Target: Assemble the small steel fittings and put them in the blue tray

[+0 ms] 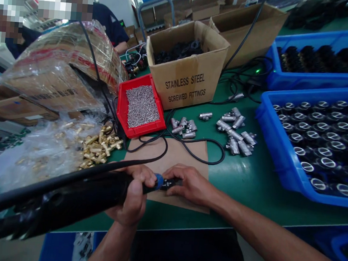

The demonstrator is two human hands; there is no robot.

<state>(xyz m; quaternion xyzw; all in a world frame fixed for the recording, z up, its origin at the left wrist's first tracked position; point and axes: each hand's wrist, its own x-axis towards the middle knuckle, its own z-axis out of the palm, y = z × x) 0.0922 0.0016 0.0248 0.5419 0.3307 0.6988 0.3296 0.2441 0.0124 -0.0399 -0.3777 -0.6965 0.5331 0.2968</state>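
My left hand [134,195] is wrapped round the front of a long black power screwdriver [77,205], which slants in from the lower left with its cable beside it. The tool's blue nose [158,181] points right, at a small dark metal fitting [167,183]. My right hand [189,184] grips that fitting between thumb and fingers, over a sheet of brown cardboard [187,153]. Fingers cover part of the fitting, and I cannot tell whether the bit sits in a screw. Beyond the hands, a red bin [120,110] holds many tiny silvery screws [142,106].
Silvery fittings [235,133] lie in piles past the cardboard; brass fittings [100,147] and plastic bags are at left. Blue trays [276,154] of black parts line the right. A cardboard box [186,81], loose black cable [220,152] and two people stand farther back.
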